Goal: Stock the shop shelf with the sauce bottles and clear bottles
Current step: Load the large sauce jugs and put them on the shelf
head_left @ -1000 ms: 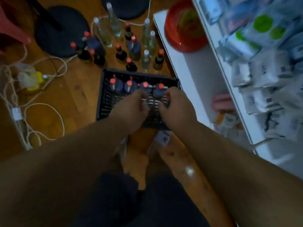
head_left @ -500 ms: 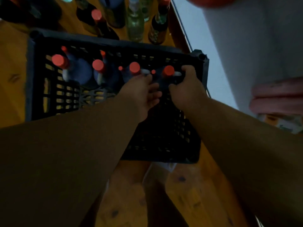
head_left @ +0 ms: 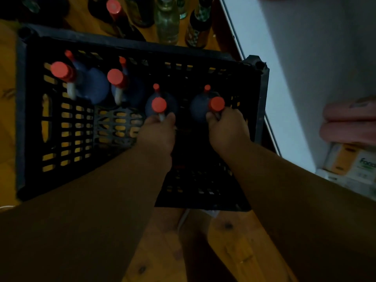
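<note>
A black slatted crate [head_left: 134, 44] lies on the wooden floor and holds several dark sauce bottles with red caps. My left hand [head_left: 157, 132] grips the handle of one red-capped sauce bottle [head_left: 159, 104] near the crate's middle. My right hand [head_left: 226, 129] grips the handle of another sauce bottle [head_left: 216, 103] beside the crate's right wall. Two more sauce bottles [head_left: 63, 71] [head_left: 116, 76] stand in the crate's far left part. Beyond the crate stand a clear bottle [head_left: 166, 23] and a dark sauce bottle [head_left: 198, 27]. The white shelf [head_left: 284, 82] runs along the right.
Pink rolled items [head_left: 350, 121] and an orange-and-white box [head_left: 350, 161] lie on the shelf's lower level at right. My bare legs and the plank floor [head_left: 234, 241] fill the bottom of the view. More bottles crowd the floor past the crate's far rim.
The view has moved in closer over the crate. Both hands have closed on the two right-hand bottles, which now sit nearer me than the row of the other two.
</note>
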A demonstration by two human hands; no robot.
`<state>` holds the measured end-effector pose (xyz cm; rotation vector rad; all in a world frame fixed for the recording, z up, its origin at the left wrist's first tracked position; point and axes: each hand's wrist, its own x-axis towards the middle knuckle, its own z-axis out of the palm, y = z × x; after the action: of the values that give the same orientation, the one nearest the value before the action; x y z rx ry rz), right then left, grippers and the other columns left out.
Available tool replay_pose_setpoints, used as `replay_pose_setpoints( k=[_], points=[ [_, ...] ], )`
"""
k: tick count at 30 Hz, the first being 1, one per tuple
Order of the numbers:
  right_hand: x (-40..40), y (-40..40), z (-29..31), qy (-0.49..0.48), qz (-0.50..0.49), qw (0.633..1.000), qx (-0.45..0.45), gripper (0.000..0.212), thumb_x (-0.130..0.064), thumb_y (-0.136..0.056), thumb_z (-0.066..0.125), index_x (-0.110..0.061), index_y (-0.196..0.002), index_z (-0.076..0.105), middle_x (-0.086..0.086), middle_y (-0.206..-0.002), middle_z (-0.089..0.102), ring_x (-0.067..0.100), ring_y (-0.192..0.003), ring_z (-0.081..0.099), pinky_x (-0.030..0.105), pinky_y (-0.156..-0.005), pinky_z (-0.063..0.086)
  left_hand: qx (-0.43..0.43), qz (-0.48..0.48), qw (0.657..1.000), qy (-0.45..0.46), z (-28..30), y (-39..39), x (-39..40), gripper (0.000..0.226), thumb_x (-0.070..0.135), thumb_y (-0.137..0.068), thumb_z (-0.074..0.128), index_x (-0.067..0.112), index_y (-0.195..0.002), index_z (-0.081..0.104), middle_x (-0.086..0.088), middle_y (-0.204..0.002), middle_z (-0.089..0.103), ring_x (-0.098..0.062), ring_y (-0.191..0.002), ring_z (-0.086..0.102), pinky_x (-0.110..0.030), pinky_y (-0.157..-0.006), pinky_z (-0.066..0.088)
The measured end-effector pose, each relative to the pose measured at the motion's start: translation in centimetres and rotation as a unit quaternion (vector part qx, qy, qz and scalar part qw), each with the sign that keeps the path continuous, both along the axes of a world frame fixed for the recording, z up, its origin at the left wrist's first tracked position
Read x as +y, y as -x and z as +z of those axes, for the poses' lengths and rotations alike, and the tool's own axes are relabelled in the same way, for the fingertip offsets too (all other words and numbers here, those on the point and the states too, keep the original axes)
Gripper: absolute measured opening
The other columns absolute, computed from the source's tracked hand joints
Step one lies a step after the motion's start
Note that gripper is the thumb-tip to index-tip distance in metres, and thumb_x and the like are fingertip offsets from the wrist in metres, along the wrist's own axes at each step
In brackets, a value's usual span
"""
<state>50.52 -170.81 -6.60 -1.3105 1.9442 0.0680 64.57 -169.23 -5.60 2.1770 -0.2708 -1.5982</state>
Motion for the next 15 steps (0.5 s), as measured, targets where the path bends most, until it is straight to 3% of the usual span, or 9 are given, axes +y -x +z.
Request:
replay_pose_setpoints(
  k=[4, 6, 8, 11, 15],
  points=[
    [0.7, -0.3, -0.9, 0.014, -0.050, 0.997, -0.057, 0.034, -0.035, -0.100, 0.051, -0.003, -0.103, 0.061, 0.021, -0.118, 0.058, 0.032, -0.092, 0.058, 0.025, -0.071, 0.032, -0.057, -0.075, 0.995, 0.038, -0.3, -2.2, 1.5, 0.024, 0.039, -0.099, 0.050, 0.027, -0.079, 0.054, -0.003, -0.082, 0.056, -0.023, -0.074, 0.053, -0.033, -0.067, 0.042],
    [0.9, -0.1, -0.4, 0.035, -0.055, 0.995, -0.070, 0.027, -0.034, -0.100, 0.051, -0.010, -0.089, 0.055, 0.020, -0.114, 0.056, 0.030, -0.087, 0.056, 0.024, -0.070, 0.032, -0.077, -0.092, 0.990, 0.070, 0.3, -2.4, 1.5, 0.027, 0.041, -0.099, 0.050, 0.024, -0.079, 0.056, -0.009, -0.081, 0.058, -0.022, -0.070, 0.052, -0.030, -0.061, 0.039],
    [1.1, -0.2, 1.3, 0.058, -0.050, 0.995, -0.064, 0.032, -0.032, -0.100, 0.051, -0.015, -0.074, 0.045, 0.017, -0.102, 0.049, 0.025, -0.077, 0.050, 0.023, -0.061, 0.030, -0.094, -0.098, 0.986, 0.091, 1.9, -2.7, 1.4, 0.029, 0.042, -0.097, 0.052, 0.017, -0.085, 0.061, -0.013, -0.081, 0.061, -0.026, -0.072, 0.056, -0.036, -0.063, 0.044],
    [1.8, -0.7, 6.3, 0.083, -0.062, 0.992, -0.077, 0.046, -0.032, -0.101, 0.052, -0.024, -0.061, 0.030, 0.009, -0.090, 0.039, 0.017, -0.061, 0.037, 0.024, -0.049, 0.023, -0.094, -0.115, 0.984, 0.098, 6.7, -3.5, 1.9, 0.034, 0.045, -0.096, 0.053, 0.014, -0.082, 0.061, -0.016, -0.078, 0.060, -0.032, -0.072, 0.059, -0.047, -0.063, 0.051],
    [1.8, -0.8, 17.1, 0.127, -0.060, 0.986, -0.086, 0.047, -0.033, -0.101, 0.050, -0.028, -0.060, 0.028, 0.004, -0.075, 0.038, 0.012, -0.059, 0.038, 0.017, -0.046, 0.020, -0.087, -0.135, 0.978, 0.130, 17.8, -4.3, 1.7, 0.032, 0.040, -0.098, 0.052, 0.014, -0.081, 0.062, -0.009, -0.080, 0.060, -0.019, -0.068, 0.053, -0.034, -0.062, 0.043]
  ],
)
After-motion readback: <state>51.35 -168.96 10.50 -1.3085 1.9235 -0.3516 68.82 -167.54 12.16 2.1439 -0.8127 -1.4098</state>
